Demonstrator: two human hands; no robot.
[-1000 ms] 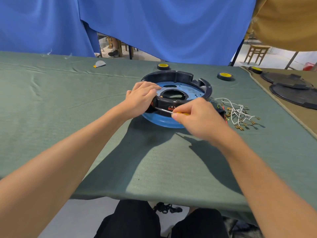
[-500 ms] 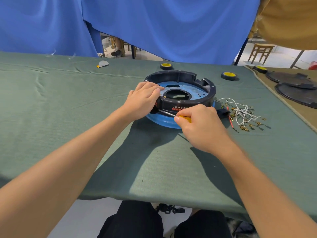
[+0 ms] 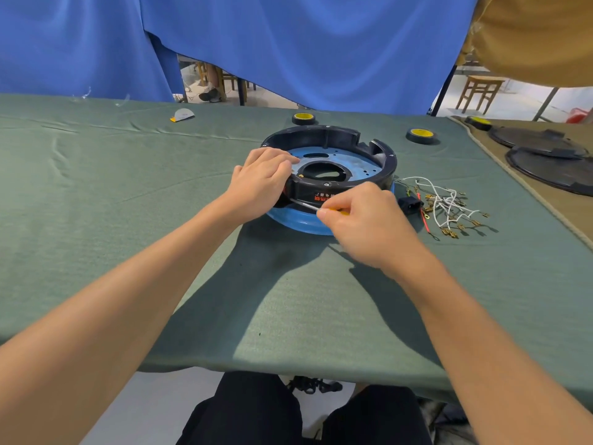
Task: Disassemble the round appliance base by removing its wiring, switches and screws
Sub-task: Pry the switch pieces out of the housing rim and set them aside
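The round appliance base (image 3: pixel 359 155), a black rim over a blue plate, lies on the green cloth at the table's middle. My left hand (image 3: pixel 261 178) grips its left front rim, fingers curled over the edge. My right hand (image 3: pixel 365 220) holds a yellow-handled screwdriver (image 3: pixel 305 205); the metal shaft points left at the black front wall near my left hand, where its tip is hidden. A loose bundle of white and red wires with brass terminals (image 3: pixel 446 207) and a black switch (image 3: pixel 410 205) lie just right of the base.
Two black-and-yellow round feet (image 3: pixel 303 118) (image 3: pixel 420 134) sit behind the base. A small grey scrap (image 3: pixel 182 115) lies at back left. Black round covers (image 3: pixel 545 155) rest on the neighbouring tan table at right. Blue curtains hang behind.
Both hands hold the same grips on the base and the screwdriver. My right hand has drawn slightly back toward me; the view has shifted a little.
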